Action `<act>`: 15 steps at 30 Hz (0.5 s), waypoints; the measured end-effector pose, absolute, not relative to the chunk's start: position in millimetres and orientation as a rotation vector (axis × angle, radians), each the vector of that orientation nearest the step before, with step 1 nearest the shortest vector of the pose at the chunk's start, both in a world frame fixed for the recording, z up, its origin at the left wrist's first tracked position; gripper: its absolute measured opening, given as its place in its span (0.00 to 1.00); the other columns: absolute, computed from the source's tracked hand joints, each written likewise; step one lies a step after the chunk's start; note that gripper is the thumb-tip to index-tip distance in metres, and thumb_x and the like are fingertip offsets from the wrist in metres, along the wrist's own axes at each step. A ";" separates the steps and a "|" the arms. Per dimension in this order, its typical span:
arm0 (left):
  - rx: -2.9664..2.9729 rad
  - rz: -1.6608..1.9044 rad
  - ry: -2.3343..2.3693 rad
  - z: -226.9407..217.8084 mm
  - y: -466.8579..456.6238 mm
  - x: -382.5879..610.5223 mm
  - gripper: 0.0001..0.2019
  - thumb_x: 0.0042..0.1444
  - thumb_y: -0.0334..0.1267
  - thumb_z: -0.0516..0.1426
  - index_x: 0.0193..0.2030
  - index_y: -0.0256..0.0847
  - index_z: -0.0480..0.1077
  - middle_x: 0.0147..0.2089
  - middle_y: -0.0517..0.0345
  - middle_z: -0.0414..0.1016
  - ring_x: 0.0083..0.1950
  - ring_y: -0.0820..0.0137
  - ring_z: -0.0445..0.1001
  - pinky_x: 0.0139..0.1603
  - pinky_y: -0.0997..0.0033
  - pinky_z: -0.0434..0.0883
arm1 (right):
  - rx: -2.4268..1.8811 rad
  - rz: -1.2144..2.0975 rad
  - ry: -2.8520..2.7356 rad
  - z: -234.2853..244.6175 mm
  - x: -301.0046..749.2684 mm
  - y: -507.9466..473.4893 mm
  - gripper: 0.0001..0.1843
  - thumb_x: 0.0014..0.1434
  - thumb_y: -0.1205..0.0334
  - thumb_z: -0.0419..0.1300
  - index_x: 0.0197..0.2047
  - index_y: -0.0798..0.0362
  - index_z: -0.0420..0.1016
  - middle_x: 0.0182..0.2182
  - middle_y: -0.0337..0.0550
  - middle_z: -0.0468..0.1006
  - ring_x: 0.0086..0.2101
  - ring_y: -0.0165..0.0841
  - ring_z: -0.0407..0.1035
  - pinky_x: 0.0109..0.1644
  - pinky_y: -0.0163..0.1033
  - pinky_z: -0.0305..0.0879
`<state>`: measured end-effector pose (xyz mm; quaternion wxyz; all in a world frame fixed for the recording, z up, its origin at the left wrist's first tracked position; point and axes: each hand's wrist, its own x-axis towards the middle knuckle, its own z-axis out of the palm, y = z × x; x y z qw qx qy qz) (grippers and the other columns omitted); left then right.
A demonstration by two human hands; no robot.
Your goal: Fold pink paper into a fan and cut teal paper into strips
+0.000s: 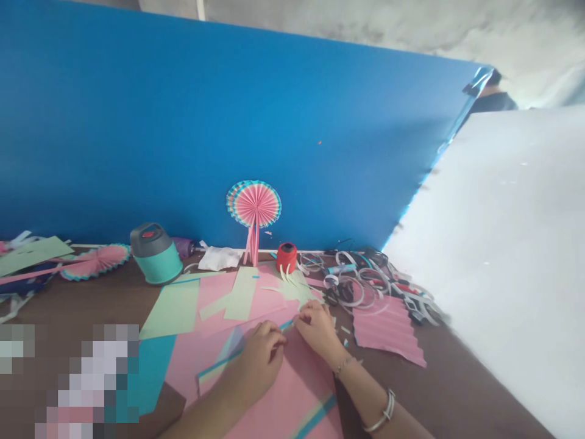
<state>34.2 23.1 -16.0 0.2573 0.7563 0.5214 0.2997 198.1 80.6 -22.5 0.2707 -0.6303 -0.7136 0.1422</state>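
In the head view a pink paper sheet [297,378] with blue and pale green strips along its edges lies in front of me. My left hand [262,360] is closed, its fingertips pinching the sheet's far blue edge. Close to its right, my right hand [319,329] is also closed, thumb and fingers on the same edge near the corner. A bracelet and a bangle circle my right wrist and forearm. Beyond my hands lie pale green paper pieces [241,294], more pink paper and a blue sheet [153,372] at the left.
A round pleated paper fan [255,205] stands against the blue partition [196,116]; another fan [98,262] lies left. A teal-and-grey container [158,259] and a red object [286,257] stand behind the papers. Right are tangled strips [361,283], pleated pink paper [386,326] and a white panel [503,244].
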 end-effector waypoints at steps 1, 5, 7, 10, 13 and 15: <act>2.053 0.813 1.416 -14.8 22.6 34.1 0.13 0.53 0.27 0.47 0.35 0.42 0.71 0.40 0.55 0.68 0.43 0.67 0.67 0.44 0.68 0.66 | -1.702 0.381 -1.923 -21.8 197.8 80.2 0.13 0.48 0.67 0.55 0.14 0.54 0.69 0.28 0.41 0.73 0.34 0.34 0.61 0.41 0.38 0.53; 2.053 0.818 1.412 -12.4 21.1 33.7 0.13 0.53 0.26 0.47 0.35 0.43 0.71 0.40 0.55 0.68 0.43 0.68 0.68 0.45 0.68 0.66 | -1.704 0.376 -1.942 -21.3 197.4 80.3 0.14 0.48 0.69 0.55 0.13 0.54 0.68 0.27 0.41 0.72 0.33 0.33 0.61 0.41 0.37 0.53; 2.055 0.823 1.417 -13.6 21.1 33.8 0.13 0.53 0.26 0.47 0.35 0.43 0.71 0.40 0.55 0.68 0.43 0.68 0.68 0.45 0.68 0.65 | -1.704 0.359 -1.947 -22.6 197.5 81.1 0.13 0.47 0.69 0.55 0.13 0.54 0.69 0.28 0.41 0.73 0.32 0.32 0.61 0.41 0.37 0.53; 2.056 0.817 1.421 -15.5 21.4 34.3 0.13 0.53 0.26 0.47 0.35 0.43 0.70 0.40 0.55 0.68 0.43 0.68 0.67 0.45 0.68 0.65 | -1.706 0.344 -1.958 -24.3 197.8 82.0 0.13 0.47 0.69 0.55 0.14 0.54 0.70 0.28 0.41 0.73 0.32 0.32 0.62 0.40 0.37 0.53; 2.050 0.812 1.422 -15.5 21.6 34.5 0.13 0.53 0.26 0.47 0.35 0.43 0.70 0.41 0.56 0.68 0.43 0.68 0.67 0.44 0.68 0.65 | -1.697 0.351 -1.979 -24.5 198.0 82.3 0.13 0.48 0.68 0.55 0.14 0.54 0.70 0.28 0.41 0.73 0.32 0.32 0.62 0.41 0.37 0.52; 2.052 0.811 1.419 -15.0 21.6 34.3 0.13 0.54 0.27 0.46 0.35 0.43 0.70 0.41 0.56 0.68 0.43 0.68 0.67 0.45 0.68 0.65 | -1.698 0.348 -1.984 -24.4 198.2 82.2 0.14 0.48 0.68 0.55 0.14 0.54 0.69 0.28 0.41 0.72 0.32 0.31 0.63 0.42 0.37 0.52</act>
